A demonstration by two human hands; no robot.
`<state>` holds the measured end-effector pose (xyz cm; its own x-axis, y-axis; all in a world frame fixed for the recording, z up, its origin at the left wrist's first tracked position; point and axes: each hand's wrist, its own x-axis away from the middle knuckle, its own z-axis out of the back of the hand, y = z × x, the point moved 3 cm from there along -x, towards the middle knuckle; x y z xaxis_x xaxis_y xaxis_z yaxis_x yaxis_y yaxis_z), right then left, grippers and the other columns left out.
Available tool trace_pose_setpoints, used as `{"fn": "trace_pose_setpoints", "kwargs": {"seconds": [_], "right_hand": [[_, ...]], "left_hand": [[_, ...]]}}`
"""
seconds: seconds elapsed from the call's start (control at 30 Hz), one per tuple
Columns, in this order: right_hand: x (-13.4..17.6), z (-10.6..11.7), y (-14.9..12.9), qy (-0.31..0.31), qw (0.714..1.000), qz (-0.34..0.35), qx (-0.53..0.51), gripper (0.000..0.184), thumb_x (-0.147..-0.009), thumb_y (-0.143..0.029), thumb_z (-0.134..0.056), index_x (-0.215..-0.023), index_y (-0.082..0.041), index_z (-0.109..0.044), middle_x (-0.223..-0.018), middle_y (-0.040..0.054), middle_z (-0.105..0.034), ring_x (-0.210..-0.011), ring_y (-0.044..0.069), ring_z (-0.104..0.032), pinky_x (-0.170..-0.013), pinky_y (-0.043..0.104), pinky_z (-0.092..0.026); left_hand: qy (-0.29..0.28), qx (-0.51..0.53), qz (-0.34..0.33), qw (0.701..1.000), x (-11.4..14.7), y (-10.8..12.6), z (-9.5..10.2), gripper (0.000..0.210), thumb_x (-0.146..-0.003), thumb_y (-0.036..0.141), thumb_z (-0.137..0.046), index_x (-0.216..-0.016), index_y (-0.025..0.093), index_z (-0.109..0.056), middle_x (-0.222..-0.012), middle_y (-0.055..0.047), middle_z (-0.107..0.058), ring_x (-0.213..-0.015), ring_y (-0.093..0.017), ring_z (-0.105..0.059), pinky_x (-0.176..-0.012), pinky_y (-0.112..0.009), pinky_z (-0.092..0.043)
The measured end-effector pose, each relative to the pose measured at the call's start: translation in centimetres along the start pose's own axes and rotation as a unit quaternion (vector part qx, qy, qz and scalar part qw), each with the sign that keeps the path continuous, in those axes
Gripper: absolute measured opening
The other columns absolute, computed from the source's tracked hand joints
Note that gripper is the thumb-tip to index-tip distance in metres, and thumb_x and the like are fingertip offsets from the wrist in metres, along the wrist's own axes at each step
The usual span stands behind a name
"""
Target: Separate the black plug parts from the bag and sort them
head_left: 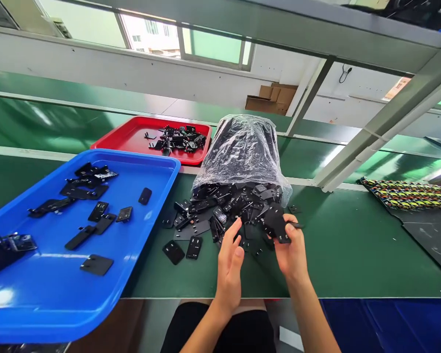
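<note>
My right hand point(291, 247) grips some flat black plastic parts point(274, 221) in front of the heap, fingers closed round their right edge. To its left, my left hand point(230, 269) is raised with fingers stretched out and nothing in it. Behind both hands, a pile of small black plastic parts point(238, 201) spills from the mouth of a clear plastic bag point(242, 147). Two rounded black pieces, including this black cover point(194, 247), lie on the green table left of my left hand. The exact kind of the held parts cannot be made out.
A blue tray point(147, 162) with several black parts juts past the table's front edge at left. Behind it sits a red tray point(121, 136) holding more parts. A metal post point(371, 127) slants up at right, near rows of colourful pieces point(411, 193) on a dark sheet.
</note>
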<state>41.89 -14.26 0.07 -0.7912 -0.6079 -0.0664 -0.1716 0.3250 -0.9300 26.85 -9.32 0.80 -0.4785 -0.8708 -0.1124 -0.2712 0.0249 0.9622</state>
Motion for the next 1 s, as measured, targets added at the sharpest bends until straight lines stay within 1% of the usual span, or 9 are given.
{"fn": "trace_pose_setpoints", "kwargs": {"seconds": [0.07,0.17,0.23,0.33,0.43,0.53,0.7,0.83,1.0], "right_hand": [[2.4,-1.8,-0.1,-0.076,0.988,0.083,0.102,0.015,-0.076,-0.033,-0.064,-0.086,-0.024,-0.056,-0.089,0.0003,-0.057,-0.084,0.018,-0.058,-0.070,0.030,-0.046],[5.5,-4.2,-0.2,-0.180,0.908,0.236,0.295,0.016,-0.076,-0.025,-0.065,-0.090,-0.024,-0.060,-0.105,0.0056,-0.059,-0.096,0.023,-0.057,-0.083,0.039,-0.045],[6.6,-5.0,-0.2,-0.196,0.861,0.298,0.362,0.020,-0.078,-0.027,-0.064,-0.097,-0.025,-0.061,-0.118,0.0090,-0.056,-0.102,0.027,-0.056,-0.089,0.045,-0.043],[7.0,-5.3,-0.2,-0.195,0.847,0.322,0.376,0.021,-0.081,-0.032,-0.061,-0.102,-0.026,-0.060,-0.123,0.0100,-0.057,-0.112,0.031,-0.053,-0.095,0.051,-0.040],[7.1,-4.9,-0.5,-0.186,0.859,0.324,0.351,0.021,-0.083,-0.034,-0.060,-0.104,-0.027,-0.060,-0.122,0.0089,-0.060,-0.115,0.031,-0.054,-0.101,0.056,-0.035],[7.4,-4.2,-1.0,-0.181,0.888,0.288,0.309,0.023,-0.087,-0.037,-0.058,-0.106,-0.026,-0.061,-0.123,0.0095,-0.062,-0.113,0.029,-0.058,-0.107,0.058,-0.031],[7.9,-3.0,-1.6,-0.145,0.940,0.175,0.253,0.020,-0.093,-0.022,-0.047,-0.106,-0.027,-0.062,-0.125,0.0076,-0.063,-0.116,0.026,-0.059,-0.098,0.051,-0.046],[7.8,-2.0,-2.1,-0.097,0.927,0.191,0.307,0.029,-0.092,-0.008,-0.046,-0.107,-0.026,-0.063,-0.125,0.0048,-0.063,-0.114,0.021,-0.060,-0.092,0.040,-0.052],[7.4,-1.0,-2.8,-0.041,0.917,0.214,0.336,0.031,-0.087,-0.008,-0.057,-0.111,-0.027,-0.064,-0.114,0.0042,-0.067,-0.106,0.020,-0.063,-0.088,0.038,-0.054]], "left_hand": [[0.031,0.161,0.084,0.983,0.0,0.2,-1.4,0.046,-0.093,0.048,-0.044,-0.134,0.028,-0.051,-0.149,-0.004,-0.042,-0.138,-0.024,-0.036,-0.109,-0.038,-0.037],[0.079,0.360,0.247,0.896,0.1,0.0,-2.3,0.051,-0.091,0.052,-0.043,-0.134,0.024,-0.051,-0.137,-0.008,-0.055,-0.128,-0.025,-0.049,-0.107,-0.039,-0.040],[0.109,0.429,0.329,0.834,0.3,-0.1,-2.0,0.052,-0.091,0.048,-0.044,-0.133,0.018,-0.052,-0.128,-0.011,-0.061,-0.120,-0.025,-0.057,-0.105,-0.039,-0.042],[0.153,0.468,0.376,0.785,0.7,-0.4,-1.1,0.046,-0.091,0.042,-0.047,-0.128,0.017,-0.057,-0.118,-0.009,-0.067,-0.110,-0.022,-0.063,-0.103,-0.036,-0.045],[0.177,0.463,0.371,0.785,1.1,-0.3,-0.6,0.039,-0.090,0.040,-0.050,-0.122,0.022,-0.061,-0.114,-0.006,-0.069,-0.107,-0.021,-0.065,-0.100,-0.037,-0.047],[0.181,0.451,0.366,0.793,1.2,0.2,-0.4,0.035,-0.091,0.040,-0.049,-0.114,0.020,-0.066,-0.117,-0.008,-0.068,-0.108,-0.024,-0.064,-0.097,-0.042,-0.049],[0.153,0.454,0.364,0.799,1.3,1.2,-0.4,0.032,-0.092,0.036,-0.045,-0.107,0.018,-0.068,-0.118,-0.010,-0.068,-0.101,-0.025,-0.067,-0.090,-0.044,-0.054],[0.124,0.458,0.372,0.798,1.7,1.7,-0.4,0.032,-0.092,0.036,-0.046,-0.104,0.016,-0.068,-0.117,-0.012,-0.068,-0.092,-0.024,-0.070,-0.089,-0.044,-0.054],[0.077,0.462,0.380,0.798,2.1,2.3,-0.3,0.034,-0.092,0.037,-0.046,-0.103,0.014,-0.068,-0.120,-0.015,-0.066,-0.102,-0.028,-0.068,-0.094,-0.043,-0.051]]}}
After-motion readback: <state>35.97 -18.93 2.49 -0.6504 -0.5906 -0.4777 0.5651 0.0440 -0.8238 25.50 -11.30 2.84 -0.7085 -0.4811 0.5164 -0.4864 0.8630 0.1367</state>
